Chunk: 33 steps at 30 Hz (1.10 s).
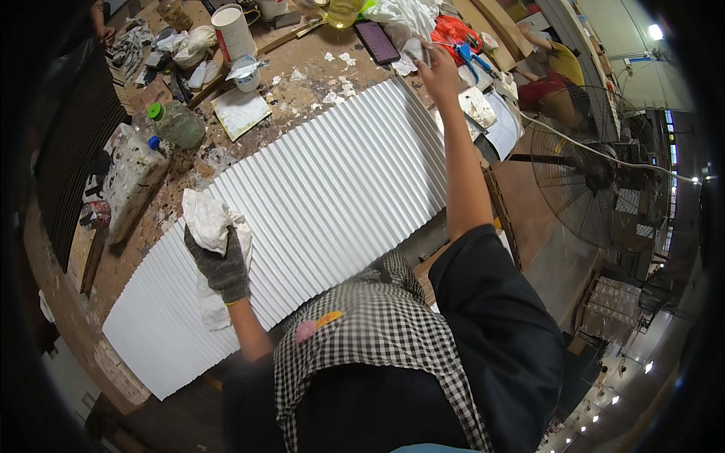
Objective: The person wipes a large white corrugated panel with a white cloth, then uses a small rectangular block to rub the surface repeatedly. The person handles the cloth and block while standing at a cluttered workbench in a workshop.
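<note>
A long white ribbed panel (325,189) lies slantwise across the worktable in front of me. My left hand (220,264), in a dark grey glove, is closed on a crumpled white cloth (206,219) over the panel's left part; some of the cloth hangs below the hand. My bare right hand (439,74) reaches past the panel's far right end. Its thumb and fingers close on a small grey-white piece (413,51), whose kind I cannot make out. Right beside that hand are a red plastic bag (451,32) and a blue-handled tool (468,59).
A dark phone (377,42) lies beyond the panel. A white cup (233,34), a green-capped bottle (180,124) and a paint-smeared block (134,177) stand along the far and left side. A large fan (596,177) is at right; another person (559,72) is beyond.
</note>
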Available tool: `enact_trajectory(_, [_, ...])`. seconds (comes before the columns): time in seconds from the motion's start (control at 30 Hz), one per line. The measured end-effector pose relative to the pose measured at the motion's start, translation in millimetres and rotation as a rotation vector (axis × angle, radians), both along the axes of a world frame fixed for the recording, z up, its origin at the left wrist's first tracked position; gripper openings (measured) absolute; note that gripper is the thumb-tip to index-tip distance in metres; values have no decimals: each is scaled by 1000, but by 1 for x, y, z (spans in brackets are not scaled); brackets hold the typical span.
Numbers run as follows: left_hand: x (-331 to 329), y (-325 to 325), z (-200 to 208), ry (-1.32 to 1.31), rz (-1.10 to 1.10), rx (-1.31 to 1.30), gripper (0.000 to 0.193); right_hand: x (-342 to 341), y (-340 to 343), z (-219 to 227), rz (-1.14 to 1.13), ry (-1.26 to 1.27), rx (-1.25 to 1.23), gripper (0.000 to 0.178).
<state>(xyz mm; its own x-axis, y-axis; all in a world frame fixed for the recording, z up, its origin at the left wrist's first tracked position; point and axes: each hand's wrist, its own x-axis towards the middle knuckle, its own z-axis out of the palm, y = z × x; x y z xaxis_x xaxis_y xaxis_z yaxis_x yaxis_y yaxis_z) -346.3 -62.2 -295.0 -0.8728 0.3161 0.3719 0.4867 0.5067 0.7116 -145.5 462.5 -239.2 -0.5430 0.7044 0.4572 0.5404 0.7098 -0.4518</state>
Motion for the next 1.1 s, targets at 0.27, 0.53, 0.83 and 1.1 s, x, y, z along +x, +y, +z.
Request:
enact_trajectory(0.27, [3,1,4,-53,-58,52,80,82,-144,11,-21,590,-1138,49])
enact_trajectory(0.53, [-2,10,10,-86,-47,43,78,8,-192,25,439,-114,-163,43])
enact_trajectory(0.83, [-3,4,0,-156,-75,164,75,114,-247,36,395,-368,-247,44])
enact_trajectory(1.1, [-5,7,2,-194,-51,109,78,102,-241,55,452,-294,-328,42])
